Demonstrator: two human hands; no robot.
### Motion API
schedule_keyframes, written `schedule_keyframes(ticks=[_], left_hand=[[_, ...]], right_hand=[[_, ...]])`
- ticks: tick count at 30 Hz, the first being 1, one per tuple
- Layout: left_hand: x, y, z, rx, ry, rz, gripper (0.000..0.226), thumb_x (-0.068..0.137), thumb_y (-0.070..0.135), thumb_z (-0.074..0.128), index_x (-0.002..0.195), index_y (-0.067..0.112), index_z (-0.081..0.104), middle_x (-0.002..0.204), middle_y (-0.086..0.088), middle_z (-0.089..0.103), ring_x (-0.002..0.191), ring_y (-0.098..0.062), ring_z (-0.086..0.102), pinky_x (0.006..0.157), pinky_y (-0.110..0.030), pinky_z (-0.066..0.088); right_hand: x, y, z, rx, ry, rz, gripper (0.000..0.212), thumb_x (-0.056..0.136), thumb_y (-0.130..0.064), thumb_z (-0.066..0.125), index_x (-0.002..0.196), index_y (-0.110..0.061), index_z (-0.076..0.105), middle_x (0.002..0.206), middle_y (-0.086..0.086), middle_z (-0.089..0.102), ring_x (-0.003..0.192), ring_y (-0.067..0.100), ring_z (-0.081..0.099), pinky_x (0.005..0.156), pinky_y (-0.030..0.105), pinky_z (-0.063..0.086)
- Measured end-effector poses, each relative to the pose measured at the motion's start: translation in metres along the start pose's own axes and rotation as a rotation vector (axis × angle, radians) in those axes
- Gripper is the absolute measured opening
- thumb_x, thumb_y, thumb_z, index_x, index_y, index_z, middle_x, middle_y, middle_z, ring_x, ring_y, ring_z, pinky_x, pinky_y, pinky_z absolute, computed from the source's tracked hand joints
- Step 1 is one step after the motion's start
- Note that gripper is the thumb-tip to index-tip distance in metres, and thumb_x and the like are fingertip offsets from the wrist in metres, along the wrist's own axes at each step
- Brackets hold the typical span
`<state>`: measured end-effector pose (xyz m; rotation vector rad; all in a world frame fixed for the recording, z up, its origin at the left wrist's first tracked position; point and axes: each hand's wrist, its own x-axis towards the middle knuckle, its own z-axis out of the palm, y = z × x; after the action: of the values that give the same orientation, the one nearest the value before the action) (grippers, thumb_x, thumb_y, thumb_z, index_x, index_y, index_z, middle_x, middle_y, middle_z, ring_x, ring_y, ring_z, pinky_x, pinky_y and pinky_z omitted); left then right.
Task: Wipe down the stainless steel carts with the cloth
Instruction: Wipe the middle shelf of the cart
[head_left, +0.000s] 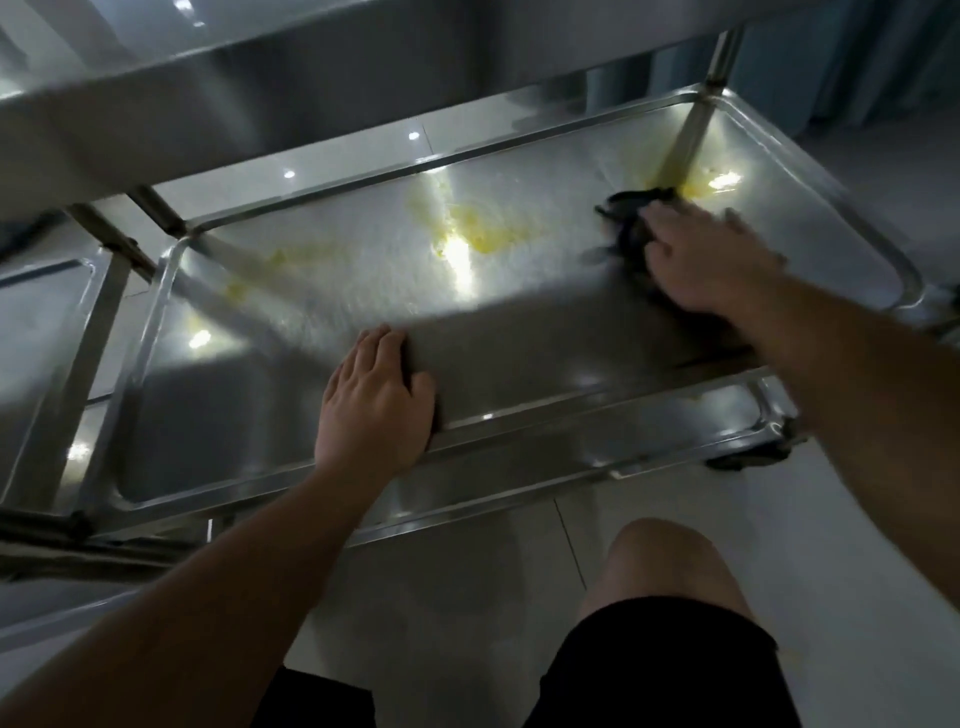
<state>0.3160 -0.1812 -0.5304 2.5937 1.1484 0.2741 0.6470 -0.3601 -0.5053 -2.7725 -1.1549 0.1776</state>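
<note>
On the cart's lower shelf (519, 332), right hand (711, 260) presses the cloth (631, 228), fingers bunched on it; left hand (374, 400) lies flat. Cloth's soft, limp, so palm it.

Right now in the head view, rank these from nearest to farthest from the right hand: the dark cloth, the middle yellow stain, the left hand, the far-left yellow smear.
1. dark cloth, under the right hand
2. middle yellow stain, to its left
3. left hand, on the near rim
4. far-left yellow smear, by the left posts
</note>
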Motion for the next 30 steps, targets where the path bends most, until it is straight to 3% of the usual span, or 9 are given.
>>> schedule_keyframes(ticks=[4,10,14,19,23,25,27,29,30], left_hand=[[-0.001,0.001,0.002,-0.007,0.013,-0.006,0.057,0.101,0.041,0.043,0.157,0.027,0.039,0.168,0.004,0.035,0.156,-0.018,0.029,0.129,-0.041,0.022],[0.000,0.001,0.003,-0.016,0.022,-0.021,0.064,0.093,0.047,0.036,0.154,0.027,0.042,0.166,0.005,0.038,0.155,-0.019,0.032,0.128,-0.044,0.026],[0.000,0.002,0.004,-0.023,0.019,-0.015,0.068,0.091,0.051,0.033,0.153,0.026,0.043,0.165,0.001,0.039,0.155,-0.022,0.032,0.127,-0.046,0.026],[-0.001,0.003,0.001,-0.026,0.001,-0.007,0.067,0.092,0.049,0.034,0.155,0.025,0.041,0.166,0.001,0.037,0.155,-0.022,0.029,0.128,-0.045,0.024],[0.000,0.000,0.001,-0.029,-0.007,-0.010,0.060,0.099,0.041,0.041,0.157,0.025,0.040,0.168,0.001,0.034,0.157,-0.021,0.026,0.129,-0.044,0.022],[0.000,0.000,0.001,-0.030,-0.004,-0.014,0.059,0.100,0.039,0.043,0.157,0.024,0.040,0.168,0.001,0.035,0.156,-0.021,0.027,0.129,-0.044,0.022],[0.001,0.000,0.000,-0.030,-0.004,-0.013,0.059,0.100,0.040,0.042,0.157,0.024,0.041,0.168,0.001,0.035,0.156,-0.022,0.028,0.129,-0.044,0.022],[0.001,0.001,0.000,-0.027,-0.009,-0.010,0.060,0.099,0.042,0.040,0.157,0.024,0.041,0.168,0.001,0.035,0.156,-0.022,0.028,0.128,-0.044,0.023],[0.001,0.001,0.000,-0.025,-0.012,-0.009,0.061,0.099,0.043,0.039,0.157,0.024,0.040,0.168,0.000,0.035,0.156,-0.022,0.028,0.128,-0.045,0.023]], right_hand=[[-0.004,0.119,-0.022,-0.062,0.017,0.262,0.072,0.099,-0.049,0.016,0.165,-0.021,0.021,0.174,0.001,0.016,0.157,0.033,0.022,0.126,0.056,0.016],[-0.030,0.092,-0.019,-0.014,-0.040,0.359,0.068,0.103,-0.044,0.016,0.166,-0.018,0.017,0.175,-0.002,0.010,0.159,0.032,0.013,0.128,0.054,0.011],[-0.090,0.038,-0.005,-0.050,-0.035,0.174,0.066,0.105,-0.045,0.022,0.163,-0.015,0.027,0.173,0.004,0.021,0.157,0.031,0.021,0.126,0.054,0.017],[-0.137,-0.075,0.020,-0.073,-0.011,-0.211,0.073,0.099,-0.062,0.020,0.162,-0.027,0.033,0.169,-0.010,0.030,0.156,0.017,0.027,0.124,0.043,0.019],[-0.147,-0.076,0.025,-0.076,0.090,-0.359,0.070,0.099,-0.062,0.026,0.156,-0.026,0.047,0.160,-0.008,0.046,0.149,0.018,0.042,0.120,0.042,0.031],[-0.139,-0.039,0.016,-0.047,0.132,-0.269,0.063,0.100,-0.055,0.034,0.150,-0.022,0.055,0.152,0.000,0.057,0.136,0.029,0.055,0.111,0.042,0.040],[-0.127,0.014,0.003,-0.037,0.214,-0.053,0.057,0.097,-0.050,0.034,0.135,-0.017,0.062,0.130,0.015,0.069,0.109,0.043,0.066,0.095,0.048,0.052],[-0.121,0.069,-0.015,-0.085,0.156,0.246,0.062,0.094,-0.054,0.019,0.121,-0.012,0.056,0.112,0.025,0.067,0.095,0.048,0.064,0.082,0.056,0.056],[-0.120,0.089,-0.020,-0.105,0.084,0.344,0.073,0.092,-0.057,0.010,0.122,-0.007,0.053,0.117,0.028,0.064,0.102,0.050,0.061,0.086,0.060,0.055]])
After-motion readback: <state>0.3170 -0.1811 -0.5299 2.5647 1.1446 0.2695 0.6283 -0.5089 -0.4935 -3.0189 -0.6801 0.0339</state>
